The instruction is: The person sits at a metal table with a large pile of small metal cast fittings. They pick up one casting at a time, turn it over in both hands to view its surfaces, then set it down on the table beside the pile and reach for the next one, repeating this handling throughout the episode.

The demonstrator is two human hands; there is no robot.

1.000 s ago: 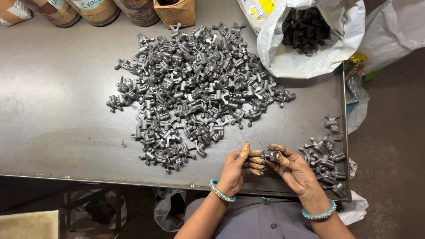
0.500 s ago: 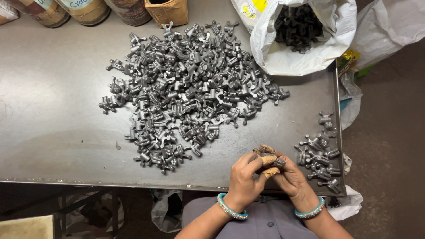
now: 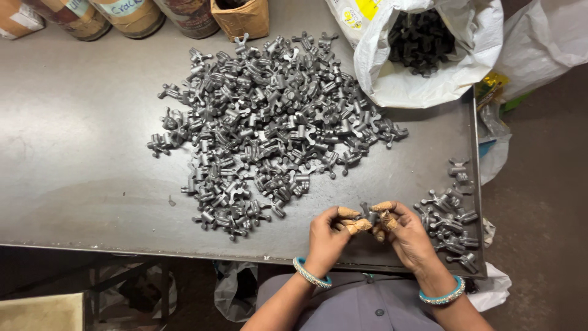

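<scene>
Both hands are staying low at the table's near edge, left hand and right hand pinching one small grey forging between taped fingertips, seemingly inspecting it, and needing next a place in the small pile rightward.

Grey metal table; big heap of dark metal parts at centre; smaller pile near right edge; open white bag of parts at back right; tins and cardboard box along back edge.
</scene>
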